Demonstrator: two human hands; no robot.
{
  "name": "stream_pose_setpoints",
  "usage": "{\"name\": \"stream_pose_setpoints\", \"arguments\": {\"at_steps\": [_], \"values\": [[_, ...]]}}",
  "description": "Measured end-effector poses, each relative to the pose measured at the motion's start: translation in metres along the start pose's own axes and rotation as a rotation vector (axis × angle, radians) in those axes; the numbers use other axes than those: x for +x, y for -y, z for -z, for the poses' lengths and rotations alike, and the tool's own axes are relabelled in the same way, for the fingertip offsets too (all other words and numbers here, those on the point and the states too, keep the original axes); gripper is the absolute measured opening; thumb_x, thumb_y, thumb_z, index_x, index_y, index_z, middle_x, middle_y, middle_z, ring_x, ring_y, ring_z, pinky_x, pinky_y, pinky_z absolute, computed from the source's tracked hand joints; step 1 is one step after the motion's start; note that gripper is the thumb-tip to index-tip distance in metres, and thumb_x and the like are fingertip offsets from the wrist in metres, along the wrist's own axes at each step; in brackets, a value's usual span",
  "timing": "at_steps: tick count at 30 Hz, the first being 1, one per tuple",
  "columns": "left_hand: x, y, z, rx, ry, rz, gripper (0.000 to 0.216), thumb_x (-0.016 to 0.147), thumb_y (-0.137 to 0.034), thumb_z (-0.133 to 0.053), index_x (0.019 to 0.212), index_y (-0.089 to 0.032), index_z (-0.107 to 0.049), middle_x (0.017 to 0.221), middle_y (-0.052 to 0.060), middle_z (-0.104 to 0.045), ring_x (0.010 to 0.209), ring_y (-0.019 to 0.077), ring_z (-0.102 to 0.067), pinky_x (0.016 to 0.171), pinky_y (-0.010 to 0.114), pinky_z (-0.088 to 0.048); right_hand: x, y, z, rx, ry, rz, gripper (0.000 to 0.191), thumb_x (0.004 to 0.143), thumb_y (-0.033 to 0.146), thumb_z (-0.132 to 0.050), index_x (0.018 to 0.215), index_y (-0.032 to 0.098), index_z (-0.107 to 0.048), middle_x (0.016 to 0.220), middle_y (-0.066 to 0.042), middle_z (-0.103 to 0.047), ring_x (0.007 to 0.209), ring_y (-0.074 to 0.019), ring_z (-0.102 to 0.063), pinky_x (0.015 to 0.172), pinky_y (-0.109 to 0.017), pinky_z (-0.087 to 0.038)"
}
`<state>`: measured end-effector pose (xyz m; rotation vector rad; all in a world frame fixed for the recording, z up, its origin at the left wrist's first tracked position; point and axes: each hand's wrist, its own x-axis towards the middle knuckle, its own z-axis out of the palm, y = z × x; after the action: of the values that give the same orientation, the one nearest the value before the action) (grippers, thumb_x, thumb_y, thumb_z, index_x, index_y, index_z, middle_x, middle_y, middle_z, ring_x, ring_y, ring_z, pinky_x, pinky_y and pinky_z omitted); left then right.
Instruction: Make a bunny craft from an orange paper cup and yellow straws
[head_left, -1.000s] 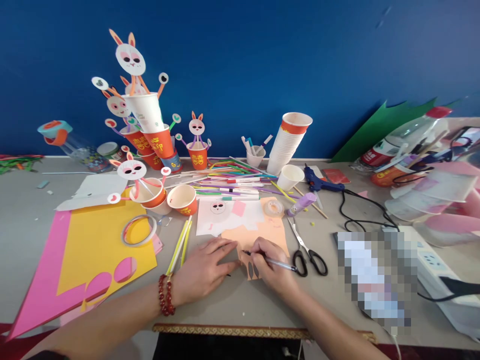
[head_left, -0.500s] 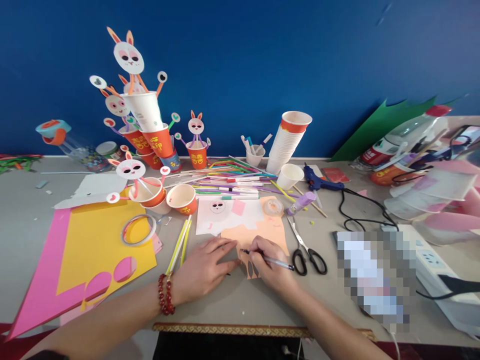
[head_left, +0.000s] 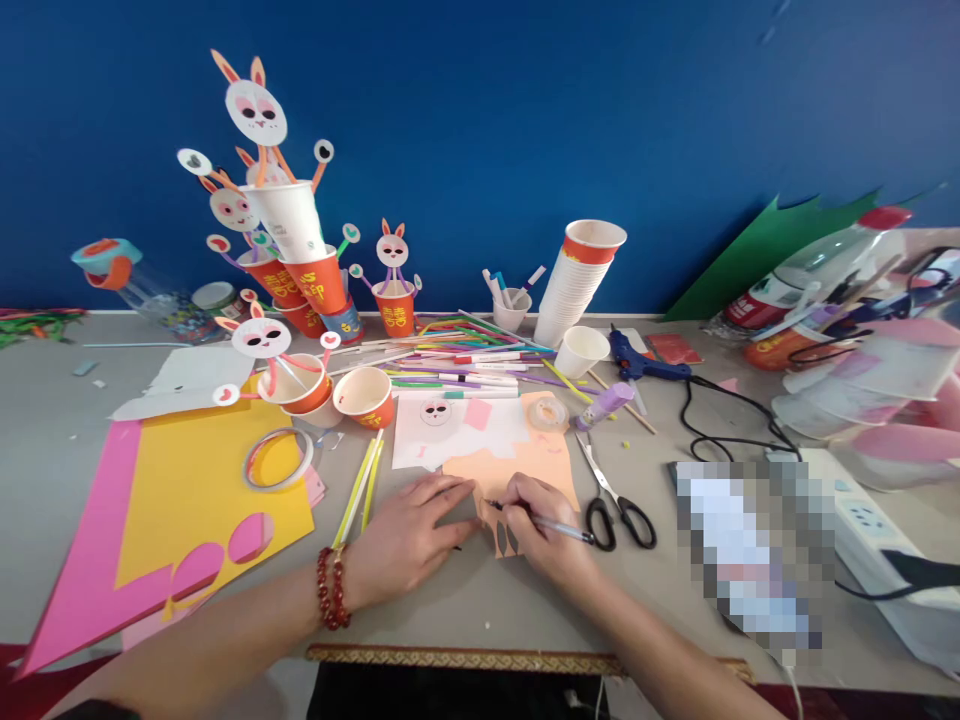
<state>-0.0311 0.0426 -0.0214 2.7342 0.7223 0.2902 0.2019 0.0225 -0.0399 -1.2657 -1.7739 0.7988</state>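
My right hand [head_left: 541, 520] grips a pen [head_left: 556, 526] with a clear barrel, its dark tip on the peach paper [head_left: 465, 466]. The paper's near edge has cut-out oval gaps. My left hand [head_left: 412, 530] lies with fingers stretched out, its fingertips at the paper's left edge. A small dark tip, too little to name, shows under that hand. Beyond the peach sheet lies white paper [head_left: 409, 440] with a drawn face, and a roll of clear tape [head_left: 547, 412] rests on the peach sheet. Black-handled scissors [head_left: 611, 500] lie to the right of my right hand.
Paper-cup rabbit figures [head_left: 259, 338] and yellow and pink sheets [head_left: 195, 450] are at left. Several markers and coloured sticks [head_left: 457, 355] lie along the back, near stacked cups [head_left: 574, 280]. A blue glue gun [head_left: 641, 358], glue stick [head_left: 604, 406] and power strip [head_left: 862, 520] occupy the right.
The pen and my right hand have shifted very slightly on the peach paper. My left hand stays in place, and the view has moved a touch.
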Motion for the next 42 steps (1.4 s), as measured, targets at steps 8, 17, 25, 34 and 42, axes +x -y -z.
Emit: {"name": "stream_pose_setpoints", "arguments": {"at_steps": [8, 17, 25, 34, 42], "values": [[-0.0001, 0.0007, -0.0002, 0.001, -0.002, -0.006, 0.038, 0.095, -0.017, -0.05, 0.131, -0.022, -0.06, 0.149, 0.016, -0.048, 0.136, 0.0331, -0.042, 0.107, 0.056, -0.045, -0.0001, 0.0025, 0.0019, 0.031, 0.004, 0.033, 0.017, 0.082, 0.009, -0.041, 0.069, 0.021, -0.042, 0.061, 0.005, -0.047, 0.057, -0.0119, -0.044, 0.056, -0.022, -0.032], [0.0, 0.0013, -0.0008, 0.01, -0.003, -0.007, 0.037, 0.095, -0.017, -0.05, 0.13, -0.022, -0.06, 0.149, 0.016, -0.047, 0.137, 0.0324, -0.042, 0.108, 0.055, -0.045, 0.0014, 0.0044, 0.0041, 0.049, 0.012, 0.047, 0.019, 0.081, 0.009, -0.041, 0.067, 0.021, -0.039, 0.06, 0.005, -0.045, 0.055, -0.0112, -0.043, 0.055, -0.022, -0.031], [-0.0004, 0.0016, -0.002, 0.012, -0.006, -0.007, 0.038, 0.095, -0.016, -0.051, 0.131, -0.023, -0.059, 0.149, 0.015, -0.048, 0.136, 0.0321, -0.042, 0.109, 0.054, -0.045, 0.0018, 0.0075, 0.0059, 0.089, 0.034, 0.065, 0.018, 0.079, 0.009, -0.041, 0.065, 0.021, -0.04, 0.058, 0.005, -0.046, 0.053, -0.0106, -0.043, 0.052, -0.021, -0.031], [-0.0014, 0.0017, -0.0033, 0.018, -0.028, -0.008, 0.041, 0.093, -0.015, -0.054, 0.133, -0.025, -0.058, 0.148, 0.014, -0.049, 0.136, 0.0319, -0.043, 0.108, 0.053, -0.045, 0.0001, 0.0077, 0.0066, 0.113, 0.043, 0.087, 0.018, 0.078, 0.008, -0.042, 0.066, 0.021, -0.043, 0.058, 0.005, -0.05, 0.053, -0.0109, -0.045, 0.052, -0.021, -0.032], [-0.0009, 0.0021, -0.0035, 0.019, -0.014, -0.006, 0.043, 0.091, -0.013, -0.054, 0.133, -0.025, -0.058, 0.148, 0.014, -0.049, 0.136, 0.032, -0.043, 0.109, 0.054, -0.045, 0.0014, 0.0065, 0.0053, 0.12, 0.058, 0.063, 0.019, 0.077, 0.008, -0.042, 0.064, 0.021, -0.042, 0.057, 0.005, -0.051, 0.053, -0.0108, -0.045, 0.053, -0.021, -0.032]]}}
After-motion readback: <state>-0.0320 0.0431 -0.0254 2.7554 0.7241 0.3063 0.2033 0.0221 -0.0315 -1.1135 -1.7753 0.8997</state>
